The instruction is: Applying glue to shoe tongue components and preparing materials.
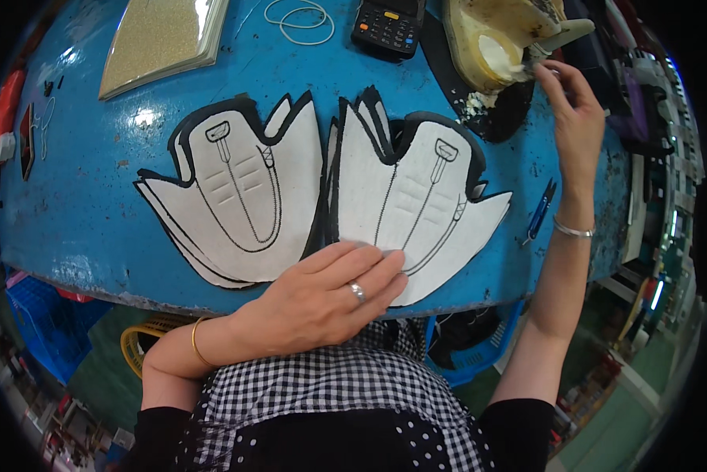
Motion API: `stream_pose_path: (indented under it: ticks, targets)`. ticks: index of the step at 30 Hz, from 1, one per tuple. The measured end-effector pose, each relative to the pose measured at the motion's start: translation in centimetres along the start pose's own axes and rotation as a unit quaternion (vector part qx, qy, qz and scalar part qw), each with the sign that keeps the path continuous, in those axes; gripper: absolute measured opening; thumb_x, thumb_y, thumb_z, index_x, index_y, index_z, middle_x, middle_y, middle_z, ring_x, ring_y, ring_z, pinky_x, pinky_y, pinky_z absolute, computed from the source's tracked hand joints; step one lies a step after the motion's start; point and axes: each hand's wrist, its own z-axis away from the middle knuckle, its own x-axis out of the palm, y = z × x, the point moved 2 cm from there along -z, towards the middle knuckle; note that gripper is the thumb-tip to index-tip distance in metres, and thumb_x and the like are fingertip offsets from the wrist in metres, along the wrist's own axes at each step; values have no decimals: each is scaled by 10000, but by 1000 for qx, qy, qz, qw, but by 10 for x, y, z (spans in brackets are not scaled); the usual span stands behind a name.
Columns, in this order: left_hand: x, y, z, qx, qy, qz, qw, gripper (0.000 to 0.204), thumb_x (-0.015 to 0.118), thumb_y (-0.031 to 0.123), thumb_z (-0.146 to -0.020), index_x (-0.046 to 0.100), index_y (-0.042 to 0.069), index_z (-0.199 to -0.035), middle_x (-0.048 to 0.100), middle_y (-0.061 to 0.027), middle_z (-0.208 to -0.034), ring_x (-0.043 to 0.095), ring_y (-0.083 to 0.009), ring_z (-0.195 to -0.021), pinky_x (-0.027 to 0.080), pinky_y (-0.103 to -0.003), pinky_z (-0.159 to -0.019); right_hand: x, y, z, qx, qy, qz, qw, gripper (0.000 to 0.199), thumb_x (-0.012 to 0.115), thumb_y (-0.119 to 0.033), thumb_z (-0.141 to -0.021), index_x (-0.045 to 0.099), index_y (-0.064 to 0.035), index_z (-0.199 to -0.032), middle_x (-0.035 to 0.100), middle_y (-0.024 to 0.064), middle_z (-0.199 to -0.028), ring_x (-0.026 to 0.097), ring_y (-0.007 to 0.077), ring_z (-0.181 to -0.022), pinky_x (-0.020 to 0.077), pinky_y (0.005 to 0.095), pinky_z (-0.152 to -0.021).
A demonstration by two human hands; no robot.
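Note:
Two small stacks of white shoe-upper pieces with black edging and stitched lines lie side by side, the left stack (239, 189) and the right stack (424, 197). My left hand (322, 295) lies across the near end of the right stack, fingers stretched out and flat. At the far right my right hand (575, 102) pinches a small brush-like tool (524, 71), partly hidden by the fingers. Its tip is at the rim of a yellowish tub (479, 75) holding white paste (497, 57).
Blue-handled thread snips (541, 211) lie right of the stacks. Farther back are a handheld keypad terminal (388, 27), a loop of white cord (298, 22) and gold glitter sheets (163, 43). Beyond the blue table's near edge (133, 297) stand a blue crate (51, 322) and a yellow basket (137, 338).

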Motion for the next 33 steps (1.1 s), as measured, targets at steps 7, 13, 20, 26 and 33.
stream_pose_path:
  ticks: [7,13,20,26,33]
  targets:
    - [1,5,-10,23,1,-12,1000,325,685,166,-812,689,1,-1092,621,-110,-1209,605,-237,-1041,509,-366,-898,-6,-74,91,127,-151,-256,946,103,716,-87,-885,701,-21,-964,708,16,-924,607,63,-836,479,229,-774]
    - [-1,7,-11,21,-18,-7,1000,308,661,142,-804,687,-18,-1065,620,-124,-1191,604,-239,-1035,508,-366,-898,13,-93,111,-48,-190,-133,972,153,804,-72,-771,714,-60,-894,671,27,-825,578,136,-719,458,263,-661]
    - [-2,11,-11,27,-38,-15,999,307,652,135,-798,686,-45,-1044,620,-160,-1185,609,-256,-1028,515,-367,-886,17,-88,98,-99,-64,-38,992,186,826,-79,-739,711,-68,-885,665,31,-827,582,170,-739,456,295,-657]
    - [1,11,-14,25,15,-51,998,307,641,113,-783,690,-51,-1039,635,-152,-1048,628,-240,-926,536,-331,-797,4,-109,124,-119,-175,-90,973,222,829,-43,-701,718,-78,-889,680,40,-853,591,216,-768,455,328,-743]
    - [-29,18,2,40,153,8,987,284,684,91,-716,707,-12,-979,586,-34,-841,558,-147,-708,479,-280,-596,-17,-64,117,46,-7,-320,946,155,614,-49,-955,606,30,-1088,683,126,-1025,630,157,-925,504,288,-846]
